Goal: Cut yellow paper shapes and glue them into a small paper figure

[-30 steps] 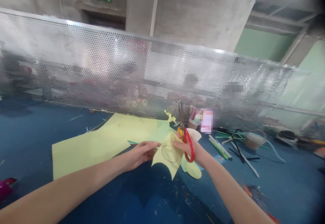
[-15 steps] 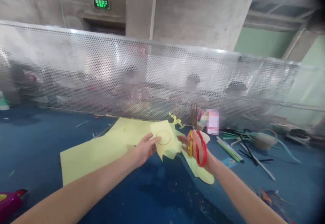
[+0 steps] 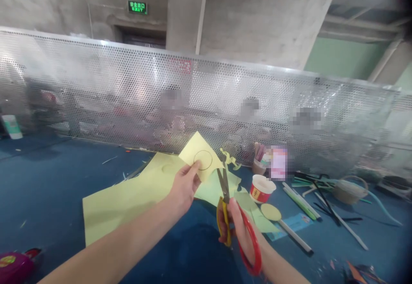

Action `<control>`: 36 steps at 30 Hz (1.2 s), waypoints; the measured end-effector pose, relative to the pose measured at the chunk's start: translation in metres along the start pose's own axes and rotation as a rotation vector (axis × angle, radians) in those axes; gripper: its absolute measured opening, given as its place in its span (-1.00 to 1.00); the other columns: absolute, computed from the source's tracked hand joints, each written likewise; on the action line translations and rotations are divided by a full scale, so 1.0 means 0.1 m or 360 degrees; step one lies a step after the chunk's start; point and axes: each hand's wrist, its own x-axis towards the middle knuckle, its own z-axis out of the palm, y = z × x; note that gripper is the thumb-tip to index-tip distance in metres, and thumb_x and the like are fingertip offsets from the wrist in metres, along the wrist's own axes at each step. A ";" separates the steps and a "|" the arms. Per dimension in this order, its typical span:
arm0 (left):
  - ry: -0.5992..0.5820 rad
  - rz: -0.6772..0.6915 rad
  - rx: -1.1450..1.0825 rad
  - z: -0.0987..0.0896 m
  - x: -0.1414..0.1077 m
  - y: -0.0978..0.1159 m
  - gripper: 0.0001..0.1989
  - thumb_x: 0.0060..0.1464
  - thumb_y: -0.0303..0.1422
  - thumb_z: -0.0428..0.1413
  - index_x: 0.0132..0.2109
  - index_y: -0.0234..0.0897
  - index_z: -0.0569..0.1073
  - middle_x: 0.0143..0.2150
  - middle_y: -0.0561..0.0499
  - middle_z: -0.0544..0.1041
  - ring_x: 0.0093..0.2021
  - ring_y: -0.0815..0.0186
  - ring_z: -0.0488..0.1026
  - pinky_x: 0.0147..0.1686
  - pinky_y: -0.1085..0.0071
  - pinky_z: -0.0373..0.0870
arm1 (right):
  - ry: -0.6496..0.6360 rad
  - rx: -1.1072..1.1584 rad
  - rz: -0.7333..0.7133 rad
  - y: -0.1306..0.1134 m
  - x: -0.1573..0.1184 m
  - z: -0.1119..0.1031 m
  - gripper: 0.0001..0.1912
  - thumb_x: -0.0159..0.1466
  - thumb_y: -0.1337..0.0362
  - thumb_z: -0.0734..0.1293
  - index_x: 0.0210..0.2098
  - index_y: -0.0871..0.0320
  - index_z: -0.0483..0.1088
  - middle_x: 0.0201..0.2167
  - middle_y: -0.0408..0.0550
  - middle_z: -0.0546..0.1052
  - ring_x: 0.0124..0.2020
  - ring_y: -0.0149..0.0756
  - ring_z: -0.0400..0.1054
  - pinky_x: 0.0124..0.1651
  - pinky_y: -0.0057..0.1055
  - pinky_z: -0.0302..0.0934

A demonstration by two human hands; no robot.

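Note:
Between the thumb and fingers of my left hand (image 3: pixel 185 185) is a small piece of yellow paper (image 3: pixel 196 146), held up with one corner upward. A circle outline is drawn on it, and my thumb covers part of the line. My right hand (image 3: pixel 238 219) grips scissors (image 3: pixel 224 185) with one yellow and one red handle loop. The blades are slightly apart and point up toward the paper's right corner. Below and behind my hands, a large yellow sheet (image 3: pixel 122 202) and pale green paper pieces (image 3: pixel 209 191) lie on the blue table (image 3: pixel 183 254).
To the right stand a red and white paper cup (image 3: pixel 262 188) and a round yellow disc (image 3: pixel 271 212) beside a white marker (image 3: pixel 296 237). Farther right are strips and a small basket (image 3: pixel 349 189). A perforated metal screen (image 3: pixel 128 99) runs along the back, with blurred people behind it.
My left hand has turned the yellow paper so a corner points up. The scissors have swung from pointing away to blades upright beside the paper. My view has shifted slightly left.

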 end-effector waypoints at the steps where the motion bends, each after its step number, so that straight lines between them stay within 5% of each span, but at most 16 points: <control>1: 0.0007 0.0008 0.0010 0.00 -0.01 -0.01 -0.90 -0.01 -0.44 0.20 -0.28 -0.36 0.50 -0.32 -0.06 0.58 -0.38 0.37 0.53 -0.32 0.49 0.50 | 0.0011 -0.0054 -0.0027 0.00 0.00 0.00 -0.38 0.10 -0.32 0.04 -0.64 0.12 0.20 -0.72 -0.17 0.26 -0.70 -0.38 0.23 -0.56 -0.39 0.27; 12: 0.0116 0.0237 0.0206 -0.09 -0.01 -0.14 -0.75 -0.11 -0.34 0.25 -0.26 -0.37 0.47 -0.39 -0.01 0.57 -0.36 0.34 0.52 -0.27 0.45 0.47 | -0.0053 -0.0214 -0.0049 0.02 -0.04 -0.08 -0.47 0.21 -0.19 0.06 -0.56 0.12 0.23 -0.69 -0.19 0.29 -0.68 -0.37 0.27 -0.55 -0.42 0.25; 18: -0.0041 0.0133 0.0248 -0.01 -0.15 -0.17 -0.77 -0.16 -0.41 0.27 -0.29 -0.41 0.48 -0.42 -0.07 0.59 -0.38 0.27 0.54 -0.32 0.44 0.48 | -0.0089 -0.0282 0.0065 -0.12 -0.07 -0.19 -0.47 0.20 -0.18 0.06 -0.56 0.12 0.26 -0.73 -0.19 0.28 -0.70 -0.35 0.28 -0.56 -0.41 0.23; 28: -0.0135 0.0236 0.0391 -0.02 -0.20 -0.11 -0.69 -0.11 -0.23 0.24 -0.28 -0.40 0.52 -0.43 -0.09 0.59 -0.39 0.17 0.54 -0.49 0.43 0.43 | -0.0259 -0.0282 -0.0073 -0.19 -0.12 -0.35 -0.62 0.24 -0.03 0.14 -0.54 0.10 0.26 -0.64 -0.16 0.30 -0.64 -0.34 0.28 -0.49 -0.36 0.25; 36: -0.0194 0.0260 0.0547 0.04 -0.28 -0.11 -0.64 -0.09 -0.19 0.23 -0.21 -0.41 0.54 -0.37 -0.14 0.60 -0.32 0.14 0.54 -0.30 0.35 0.45 | -0.0205 -0.0413 -0.0168 -0.25 -0.17 -0.34 -0.62 0.26 -0.03 0.10 -0.45 0.10 0.30 -0.55 -0.13 0.33 -0.52 -0.30 0.33 -0.41 -0.38 0.27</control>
